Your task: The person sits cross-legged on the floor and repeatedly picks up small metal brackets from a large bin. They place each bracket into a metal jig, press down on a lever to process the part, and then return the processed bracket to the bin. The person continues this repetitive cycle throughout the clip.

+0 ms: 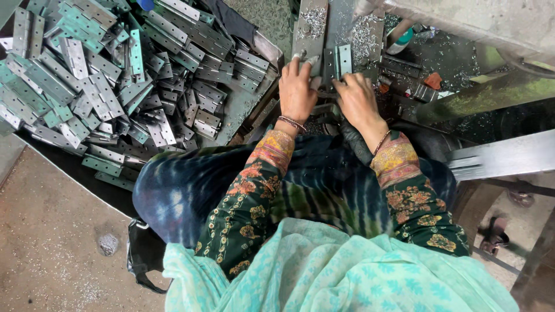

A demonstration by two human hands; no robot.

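My left hand (297,89) and my right hand (356,101) rest side by side on a metal machine bed (312,34). A flat steel hinge (337,62) lies on the bed just beyond my fingertips. My left hand's fingers press on its left edge and my right hand's fingers touch its lower right edge. Whether either hand fully grips the hinge is hard to tell. Both arms wear dark floral sleeves with bracelets at the wrists.
A large heap of steel hinges (98,75) fills a tray at the left. Curled metal shavings (364,34) lie on the machine bed. A grey metal bar (503,156) runs at the right. A small orange piece (433,80) sits among the debris.
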